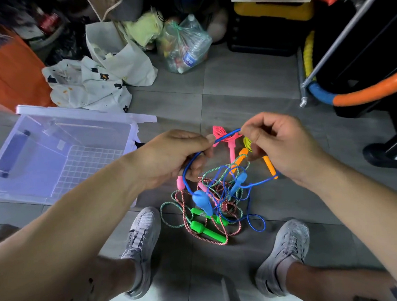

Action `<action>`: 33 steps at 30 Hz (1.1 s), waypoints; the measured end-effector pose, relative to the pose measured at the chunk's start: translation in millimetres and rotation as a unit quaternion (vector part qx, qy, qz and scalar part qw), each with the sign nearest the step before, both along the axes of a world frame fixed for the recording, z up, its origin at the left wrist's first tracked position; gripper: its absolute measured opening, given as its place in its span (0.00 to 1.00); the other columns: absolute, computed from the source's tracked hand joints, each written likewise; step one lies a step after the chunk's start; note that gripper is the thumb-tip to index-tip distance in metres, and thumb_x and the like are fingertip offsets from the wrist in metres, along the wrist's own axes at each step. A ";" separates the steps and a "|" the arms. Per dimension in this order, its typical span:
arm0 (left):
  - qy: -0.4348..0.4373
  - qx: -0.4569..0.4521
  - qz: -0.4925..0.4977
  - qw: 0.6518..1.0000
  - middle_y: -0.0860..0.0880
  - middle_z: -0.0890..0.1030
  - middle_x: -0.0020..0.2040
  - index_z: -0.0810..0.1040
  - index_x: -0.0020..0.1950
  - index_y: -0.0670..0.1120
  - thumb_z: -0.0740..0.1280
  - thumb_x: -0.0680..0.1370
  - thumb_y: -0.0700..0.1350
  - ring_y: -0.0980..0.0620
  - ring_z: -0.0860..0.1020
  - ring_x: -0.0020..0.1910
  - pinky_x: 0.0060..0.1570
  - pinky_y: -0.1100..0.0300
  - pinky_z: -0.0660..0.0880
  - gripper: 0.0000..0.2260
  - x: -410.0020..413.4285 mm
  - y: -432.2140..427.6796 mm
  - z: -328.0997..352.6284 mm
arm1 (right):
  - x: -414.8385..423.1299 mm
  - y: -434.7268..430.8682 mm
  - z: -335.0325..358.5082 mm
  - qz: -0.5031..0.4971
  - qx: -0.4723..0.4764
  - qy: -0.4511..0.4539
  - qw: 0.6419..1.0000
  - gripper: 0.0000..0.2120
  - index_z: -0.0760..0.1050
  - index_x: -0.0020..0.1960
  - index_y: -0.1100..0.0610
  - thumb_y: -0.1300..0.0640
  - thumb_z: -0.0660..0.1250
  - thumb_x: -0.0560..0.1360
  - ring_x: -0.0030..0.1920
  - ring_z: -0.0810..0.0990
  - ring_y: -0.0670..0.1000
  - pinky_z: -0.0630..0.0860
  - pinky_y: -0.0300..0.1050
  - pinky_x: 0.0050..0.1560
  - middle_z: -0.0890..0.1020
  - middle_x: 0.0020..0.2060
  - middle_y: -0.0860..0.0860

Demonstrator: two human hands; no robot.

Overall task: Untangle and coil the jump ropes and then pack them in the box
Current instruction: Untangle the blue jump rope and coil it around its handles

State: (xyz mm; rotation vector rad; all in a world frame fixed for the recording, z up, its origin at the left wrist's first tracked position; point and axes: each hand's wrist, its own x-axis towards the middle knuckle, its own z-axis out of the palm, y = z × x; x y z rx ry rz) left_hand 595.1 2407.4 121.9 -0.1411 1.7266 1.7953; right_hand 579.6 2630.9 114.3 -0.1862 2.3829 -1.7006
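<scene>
A tangle of jump ropes [215,209] lies on the grey tile floor between my feet, with blue [201,202], green [207,230], orange [269,165] and pink [231,149] handles mixed in. My left hand [177,158] and my right hand [282,146] both pinch the thin blue rope [229,135], stretching a short length of it between them above the pile. The rest of the blue rope loops down from both hands into the tangle. The clear plastic box [55,155] stands open on the floor at the left.
My two grey shoes [142,245] [287,249] flank the pile. Behind are an orange bag [12,75], white printed bags [93,84], a clear bag of bottles [185,45], a black and yellow case [271,24] and an orange and blue hoop [362,93] at the right.
</scene>
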 end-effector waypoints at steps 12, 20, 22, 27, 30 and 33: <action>-0.014 0.205 -0.002 0.979 0.46 0.76 0.34 0.79 0.47 0.43 0.61 0.79 0.47 0.47 0.75 0.34 0.45 0.52 0.77 0.10 -11.4 -19.4 10.4 | -23.9 37.2 -7.4 -0.158 -0.028 -0.066 0.985 0.09 0.83 0.51 0.52 0.54 0.65 0.82 0.26 0.68 0.44 0.72 0.43 0.31 0.71 0.31 0.48; -0.004 0.276 0.186 0.943 0.52 0.72 0.32 0.78 0.61 0.47 0.59 0.83 0.45 0.55 0.70 0.28 0.39 0.59 0.75 0.11 -18.1 -17.2 12.4 | 4.6 3.7 -38.7 -0.005 0.152 -0.138 0.979 0.12 0.76 0.44 0.59 0.51 0.67 0.80 0.27 0.78 0.47 0.75 0.38 0.33 0.81 0.28 0.50; -0.001 0.283 0.219 0.934 0.52 0.74 0.33 0.78 0.63 0.47 0.59 0.84 0.45 0.54 0.76 0.32 0.41 0.57 0.79 0.11 -19.4 -21.5 10.7 | 7.0 3.8 -43.1 -0.009 0.126 -0.150 0.981 0.08 0.75 0.45 0.60 0.56 0.67 0.80 0.28 0.79 0.48 0.76 0.43 0.35 0.81 0.30 0.53; 0.021 0.200 0.175 0.964 0.40 0.85 0.53 0.76 0.63 0.41 0.58 0.84 0.37 0.40 0.84 0.55 0.55 0.49 0.82 0.12 -11.7 -8.7 3.6 | 15.0 -7.2 -26.5 0.111 0.127 -0.034 0.985 0.14 0.79 0.41 0.43 0.59 0.66 0.81 0.28 0.73 0.43 0.71 0.43 0.33 0.77 0.29 0.47; 0.047 0.100 0.145 0.983 0.40 0.86 0.52 0.79 0.58 0.40 0.60 0.83 0.34 0.42 0.84 0.54 0.57 0.49 0.81 0.09 -1.9 6.0 -3.1 | 19.0 -15.3 -8.1 0.190 0.189 0.085 0.960 0.09 0.82 0.45 0.40 0.54 0.69 0.79 0.39 0.77 0.43 0.70 0.39 0.40 0.79 0.37 0.43; 0.036 0.064 0.074 0.995 0.40 0.85 0.46 0.81 0.54 0.41 0.59 0.83 0.33 0.41 0.83 0.43 0.48 0.47 0.81 0.11 6.6 10.4 -4.8 | 16.8 -16.7 6.9 0.179 0.178 0.151 0.956 0.03 0.84 0.47 0.47 0.51 0.71 0.76 0.42 0.78 0.48 0.71 0.43 0.42 0.77 0.41 0.47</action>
